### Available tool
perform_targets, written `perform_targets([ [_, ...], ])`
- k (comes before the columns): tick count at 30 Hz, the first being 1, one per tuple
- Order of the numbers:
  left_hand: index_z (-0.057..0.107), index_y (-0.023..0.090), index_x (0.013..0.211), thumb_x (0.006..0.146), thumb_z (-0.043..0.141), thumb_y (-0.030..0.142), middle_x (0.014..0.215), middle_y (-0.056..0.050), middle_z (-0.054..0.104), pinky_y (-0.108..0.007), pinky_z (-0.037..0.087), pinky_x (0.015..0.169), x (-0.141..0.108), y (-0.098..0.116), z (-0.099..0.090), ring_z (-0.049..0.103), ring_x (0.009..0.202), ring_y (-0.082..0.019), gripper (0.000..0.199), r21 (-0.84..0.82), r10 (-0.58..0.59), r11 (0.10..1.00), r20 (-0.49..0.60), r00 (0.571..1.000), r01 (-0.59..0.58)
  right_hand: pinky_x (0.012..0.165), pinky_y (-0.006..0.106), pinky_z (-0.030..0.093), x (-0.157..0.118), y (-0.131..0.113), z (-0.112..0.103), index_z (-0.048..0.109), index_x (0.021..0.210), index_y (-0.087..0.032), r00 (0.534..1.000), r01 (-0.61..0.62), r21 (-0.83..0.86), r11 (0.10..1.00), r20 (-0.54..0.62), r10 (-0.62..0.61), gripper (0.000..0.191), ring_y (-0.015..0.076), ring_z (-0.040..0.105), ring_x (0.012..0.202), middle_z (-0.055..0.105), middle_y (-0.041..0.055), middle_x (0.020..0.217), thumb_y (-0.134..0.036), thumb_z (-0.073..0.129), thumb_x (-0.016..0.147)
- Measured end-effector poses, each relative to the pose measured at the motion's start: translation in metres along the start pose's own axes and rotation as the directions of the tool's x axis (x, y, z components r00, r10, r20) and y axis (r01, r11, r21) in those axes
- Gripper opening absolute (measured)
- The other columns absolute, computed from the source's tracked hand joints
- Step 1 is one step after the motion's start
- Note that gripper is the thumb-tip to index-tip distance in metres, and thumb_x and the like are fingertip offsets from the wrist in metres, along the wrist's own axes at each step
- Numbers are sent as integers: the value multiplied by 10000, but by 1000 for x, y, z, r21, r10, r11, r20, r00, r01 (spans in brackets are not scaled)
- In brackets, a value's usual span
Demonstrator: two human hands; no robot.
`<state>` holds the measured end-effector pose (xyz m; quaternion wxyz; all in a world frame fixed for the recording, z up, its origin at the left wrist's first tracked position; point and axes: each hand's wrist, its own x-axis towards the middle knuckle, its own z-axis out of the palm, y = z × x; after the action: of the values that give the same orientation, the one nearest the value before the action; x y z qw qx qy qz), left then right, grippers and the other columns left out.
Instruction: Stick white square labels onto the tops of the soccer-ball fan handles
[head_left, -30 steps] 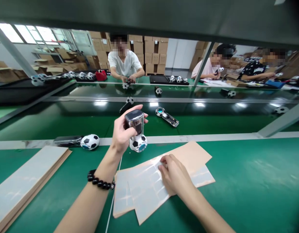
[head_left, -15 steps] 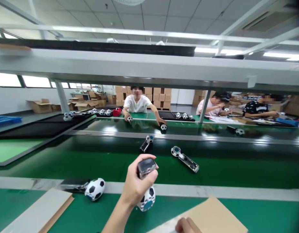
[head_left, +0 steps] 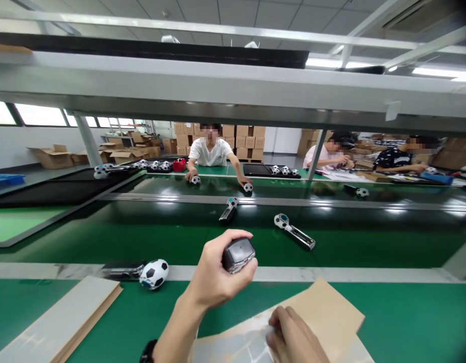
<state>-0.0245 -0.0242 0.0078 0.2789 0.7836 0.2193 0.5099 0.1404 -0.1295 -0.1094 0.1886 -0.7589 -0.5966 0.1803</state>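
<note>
My left hand is wrapped around the dark, clear-edged handle of a handheld device, its end facing me. The rest of that device is hidden behind the hand. Below and to the right, my right hand has its fingers bent together on a pale sticker sheet with cut outlines. What the fingertips pinch, if anything, is too small to make out. A tan sheet lies beside that hand. Left of my left hand, a similar device with a soccer-ball head rests on the belt's edge rail.
Two more ball-headed devices lie on the green conveyor belt. A stack of boards is at front left. A grey shelf beam crosses above. Opposite, a person touches two soccer-ball heads; others sit at right.
My left hand has moved slightly right and up, and the ball head below it is now out of sight. My right hand has come further into view over the sticker sheet. The view has tilted down.
</note>
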Motion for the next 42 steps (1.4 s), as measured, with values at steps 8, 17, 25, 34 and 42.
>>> perform_targets([
  [8, 686, 138, 997, 771, 708, 232, 772, -3, 696, -139, 494, 542, 6, 11, 1, 609, 577, -82, 247, 67, 102, 993, 2, 995, -102, 957, 384, 516, -6, -10, -25, 674, 1083, -137, 991, -86, 24, 996, 109, 82, 135, 233, 679, 1067, 720, 93, 1105, -144, 619, 960],
  [17, 671, 125, 1013, 788, 697, 215, 738, 16, 666, -139, 477, 521, 5, 13, 6, 582, 553, -75, 244, 68, 145, 987, 40, 989, -148, 965, 462, 548, -5, -14, -28, 679, 1123, -156, 986, -116, 47, 992, 126, 110, 160, 232, 675, 1081, 703, 66, 1149, -239, 659, 988],
  [25, 673, 132, 1010, 780, 704, 211, 769, 3, 695, -145, 495, 542, 5, 8, 6, 613, 581, -84, 246, 84, 171, 981, 57, 984, -175, 921, 451, 517, -3, -1, -28, 615, 853, -168, 983, -113, 300, 947, 170, 63, 120, 219, 653, 934, 676, 37, 906, -207, 621, 966],
  [34, 653, 158, 1050, 782, 698, 182, 829, -16, 739, -168, 545, 632, 3, 9, 2, 678, 667, -106, 273, 76, 290, 952, 95, 952, -298, 667, 290, 584, -8, -21, -104, 517, 816, -230, 956, -25, 795, 606, 196, -217, 527, 152, 635, 736, 616, 13, 814, -739, 652, 818],
  [42, 619, 164, 1071, 748, 658, 150, 903, -46, 744, -203, 526, 608, 3, 15, -1, 678, 692, -127, 326, 64, 378, 914, 223, 898, -401, 427, 113, 491, -11, -86, -142, 653, 763, -197, 971, 173, 909, 380, -93, -218, 232, 59, 548, 485, 626, -57, 585, -300, 859, 785],
])
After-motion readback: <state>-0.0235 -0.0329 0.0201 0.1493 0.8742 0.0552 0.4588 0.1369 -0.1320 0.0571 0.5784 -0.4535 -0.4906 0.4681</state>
